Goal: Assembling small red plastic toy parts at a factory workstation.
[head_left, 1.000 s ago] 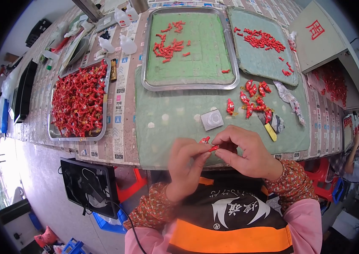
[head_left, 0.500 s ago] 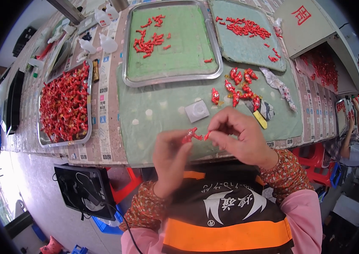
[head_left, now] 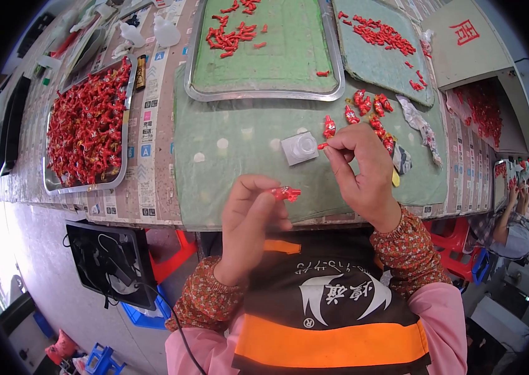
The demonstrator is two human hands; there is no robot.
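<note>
Between the thumb and fingers of my left hand (head_left: 247,209) is a small red figurine (head_left: 287,194), held above the near edge of the green cloth. My right hand (head_left: 364,172) pinches a small red piece (head_left: 322,146), whose tip is right beside a white square block with a round dish (head_left: 300,149). Whether the piece touches the block I cannot tell. Past my right hand lie several red and gold figurines (head_left: 329,127). A dark and yellow tool (head_left: 395,179) is partly hidden behind that hand.
A metal tray (head_left: 264,95) lined in green and a pale board (head_left: 395,81) carry small red pieces. Red figurines fill another tray (head_left: 123,156) at left. White bottles (head_left: 166,32) stand behind it. A crumpled wrapper (head_left: 419,128) and an open box (head_left: 483,47) are at right.
My right hand has moved away from the left one, up to the white block with the small red piece. My left hand keeps the figurine and has turned slightly. The whole view has shifted.
</note>
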